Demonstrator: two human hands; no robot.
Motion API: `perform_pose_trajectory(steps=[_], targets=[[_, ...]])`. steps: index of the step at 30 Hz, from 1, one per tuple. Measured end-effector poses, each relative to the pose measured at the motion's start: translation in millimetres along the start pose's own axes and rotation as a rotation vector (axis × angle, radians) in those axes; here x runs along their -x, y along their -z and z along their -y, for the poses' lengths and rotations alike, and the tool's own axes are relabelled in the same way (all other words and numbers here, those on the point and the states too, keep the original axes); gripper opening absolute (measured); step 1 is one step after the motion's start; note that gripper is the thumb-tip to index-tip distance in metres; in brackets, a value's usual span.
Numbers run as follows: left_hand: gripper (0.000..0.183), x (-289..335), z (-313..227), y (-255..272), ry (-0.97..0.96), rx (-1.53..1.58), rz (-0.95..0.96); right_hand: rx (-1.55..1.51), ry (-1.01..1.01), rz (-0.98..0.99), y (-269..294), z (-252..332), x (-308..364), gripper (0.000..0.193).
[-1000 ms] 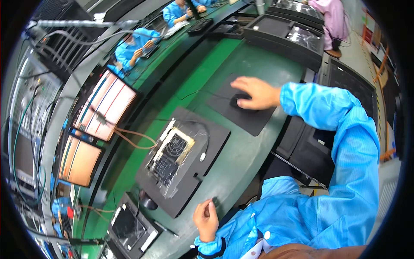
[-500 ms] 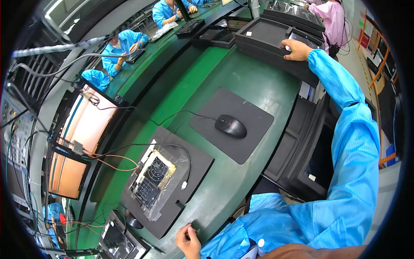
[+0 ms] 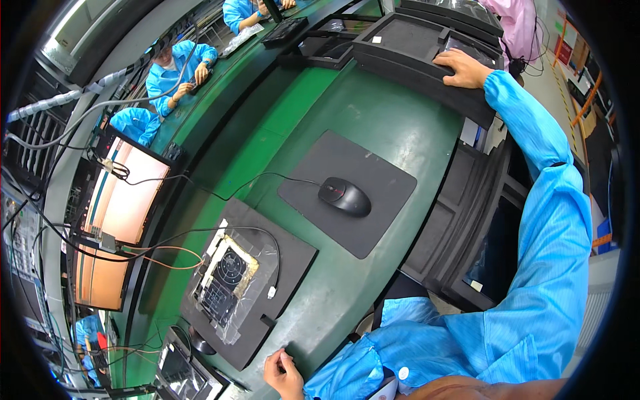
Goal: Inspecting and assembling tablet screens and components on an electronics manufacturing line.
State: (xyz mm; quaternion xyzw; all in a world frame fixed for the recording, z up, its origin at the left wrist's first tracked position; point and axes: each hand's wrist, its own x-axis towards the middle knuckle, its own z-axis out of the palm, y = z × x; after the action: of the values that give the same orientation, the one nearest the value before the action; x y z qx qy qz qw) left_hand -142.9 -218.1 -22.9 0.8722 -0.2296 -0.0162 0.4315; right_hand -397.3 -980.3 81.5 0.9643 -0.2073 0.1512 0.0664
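Observation:
My right hand point(image 3: 464, 69) reaches to the upper right. Its fingers bend over the near wall of a black foam tray point(image 3: 403, 41), with the thumb lower on the outer side. Beside the fingers, a dark flat piece in clear wrap point(image 3: 472, 48) lies in a compartment of that tray. Down at the bench's near edge, my left hand point(image 3: 285, 375) is loosely curled, and nothing shows in it. Closest to it is a black board point(image 3: 288, 279) carrying a taped fixture point(image 3: 229, 275) with a round pattern and a cable plug point(image 3: 271, 292).
A black mouse point(image 3: 345, 196) sits on a dark mouse pad point(image 3: 363, 233) mid-bench. Two lit monitors point(image 3: 127, 193) stand at the left, with cables hanging across. Stacked foam trays point(image 3: 453, 213) are beside my right arm. Co-workers in blue point(image 3: 175, 73) and pink point(image 3: 512, 27) are beyond.
The whole view has shifted slightly. My right hand has slid a little to the right along the foam tray's wall, its fingers now more stretched. My left hand stays curled.

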Motion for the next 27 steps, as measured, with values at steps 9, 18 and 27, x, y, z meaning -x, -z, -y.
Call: perform_pose_trajectory(steps=[9,18,27], targets=[[0.011,-1.7,7.9,0.1,-0.027,0.007,0.017,0.076,-0.061,-0.041,9.4,-0.3,-8.2,0.036],[0.013,-10.2,-30.4,2.0,-0.034,-0.027,0.068,-0.221,-0.324,-0.809,88.9,-45.4,-44.1,0.042],[0.100,-17.3,-112.3,-4.1,-0.346,0.228,0.460,-0.574,-0.086,-0.628,207.1,288.5,-108.9,0.056]])
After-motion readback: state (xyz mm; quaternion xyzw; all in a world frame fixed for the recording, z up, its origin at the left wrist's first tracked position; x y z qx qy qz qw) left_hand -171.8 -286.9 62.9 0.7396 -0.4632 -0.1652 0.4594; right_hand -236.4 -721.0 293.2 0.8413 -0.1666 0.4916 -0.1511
